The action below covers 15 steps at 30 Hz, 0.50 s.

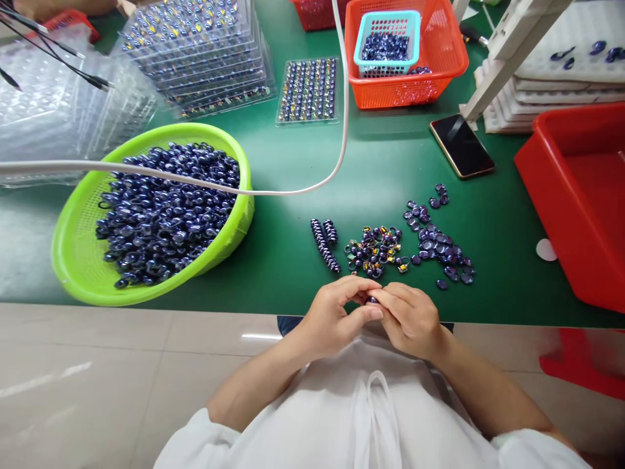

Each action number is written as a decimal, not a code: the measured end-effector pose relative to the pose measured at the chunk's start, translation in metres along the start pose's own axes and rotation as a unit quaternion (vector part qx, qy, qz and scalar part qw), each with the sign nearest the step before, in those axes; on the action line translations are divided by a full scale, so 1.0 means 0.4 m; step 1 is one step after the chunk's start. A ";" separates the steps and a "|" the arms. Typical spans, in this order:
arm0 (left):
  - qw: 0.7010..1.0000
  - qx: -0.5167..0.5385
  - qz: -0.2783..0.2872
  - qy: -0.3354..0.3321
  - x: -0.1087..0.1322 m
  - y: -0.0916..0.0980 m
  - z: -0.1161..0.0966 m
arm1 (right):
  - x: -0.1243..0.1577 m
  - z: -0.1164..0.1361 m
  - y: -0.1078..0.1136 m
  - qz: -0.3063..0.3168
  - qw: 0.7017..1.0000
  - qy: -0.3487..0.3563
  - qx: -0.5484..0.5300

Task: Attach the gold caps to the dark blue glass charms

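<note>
Pinching dark piece (372, 300): left hand (331, 316), right hand (411, 320); green table (286, 257); pale floor (97, 371)

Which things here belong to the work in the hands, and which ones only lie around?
In use: left hand, right hand, small dark piece pinched between them, parts pile ahead.
Lying about: phone, red bin, white cable.
</note>
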<state>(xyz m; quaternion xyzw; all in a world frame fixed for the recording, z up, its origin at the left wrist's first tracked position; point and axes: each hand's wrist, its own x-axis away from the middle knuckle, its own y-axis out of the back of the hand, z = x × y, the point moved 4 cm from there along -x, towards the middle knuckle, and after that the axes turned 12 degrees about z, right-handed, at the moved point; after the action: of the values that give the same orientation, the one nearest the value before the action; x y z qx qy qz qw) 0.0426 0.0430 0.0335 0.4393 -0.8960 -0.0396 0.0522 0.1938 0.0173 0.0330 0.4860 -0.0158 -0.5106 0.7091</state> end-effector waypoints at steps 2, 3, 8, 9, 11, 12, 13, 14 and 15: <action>1.000 0.020 -0.002 0.015 0.001 0.001 0.011 | 0.000 -0.002 -0.004 0.005 1.000 -0.009 0.000; 0.999 0.035 -0.004 0.025 0.001 0.003 0.017 | 0.000 -0.003 -0.005 0.007 1.000 -0.014 0.000; 0.994 0.093 -0.015 0.059 0.012 0.028 0.025 | -0.018 0.001 -0.022 0.043 0.997 -0.029 -0.049; 0.994 0.092 -0.015 0.060 0.017 0.038 0.019 | -0.025 0.006 -0.027 0.056 0.996 -0.025 -0.065; 0.995 0.078 -0.019 0.052 0.031 0.064 -0.001 | -0.040 0.016 -0.031 0.087 0.992 -0.011 -0.095; 0.997 0.062 -0.027 0.045 0.040 0.083 -0.014 | -0.046 0.020 -0.031 0.102 0.989 -0.007 -0.110; 0.998 0.038 -0.044 0.034 0.051 0.107 -0.028 | -0.050 0.022 -0.028 0.113 0.986 -0.010 -0.123; 0.997 0.003 -0.071 0.024 0.063 0.138 -0.042 | -0.052 0.019 -0.022 0.118 0.984 -0.019 -0.132; 0.993 -0.039 -0.112 0.013 0.078 0.177 -0.055 | -0.051 0.013 -0.013 0.116 0.983 -0.033 -0.135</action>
<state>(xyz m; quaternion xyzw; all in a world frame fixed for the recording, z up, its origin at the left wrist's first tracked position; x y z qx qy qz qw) -0.0291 0.0611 0.0653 0.5352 -0.8380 -0.0742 0.0760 0.1774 0.0289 0.0418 0.3634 -0.0261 -0.4383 0.8217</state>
